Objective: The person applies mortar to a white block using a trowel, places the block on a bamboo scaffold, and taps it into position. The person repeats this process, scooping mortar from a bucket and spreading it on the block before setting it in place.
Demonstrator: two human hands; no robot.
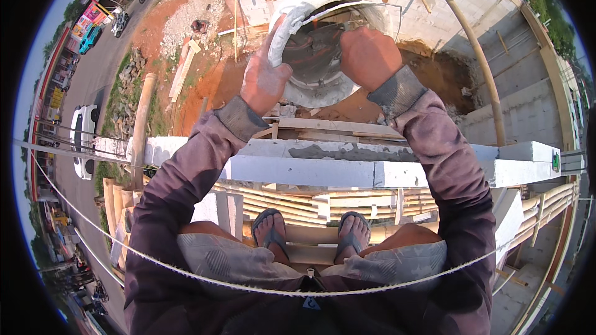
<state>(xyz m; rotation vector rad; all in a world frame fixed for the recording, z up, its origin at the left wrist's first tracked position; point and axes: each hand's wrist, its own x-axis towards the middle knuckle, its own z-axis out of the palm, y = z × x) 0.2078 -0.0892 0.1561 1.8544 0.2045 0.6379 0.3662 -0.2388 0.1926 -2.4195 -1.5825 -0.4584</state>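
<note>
A round bucket (278, 43) with a thick, whitish crusted rim is in front of me, beyond the block wall. Wet grey mortar (316, 56) lies inside it, and a thin pale handle arcs over its far side. My left hand (266, 80) is closed round the rim on the near left, its fingers dusted white. Over the right side of the bucket, my right hand (371, 56) is a fist with its back toward me; what it grips is hidden. Under my forearms runs the white block wall (304, 171), with a patch of grey mortar along its top.
My sandalled feet stand on bamboo poles (304, 236) behind the wall. A pale rope (261, 288) crosses close in front of my body. A bamboo pole (478, 49) leans at the right. Far below are reddish soil (211, 96) and a road with a white car (85, 139).
</note>
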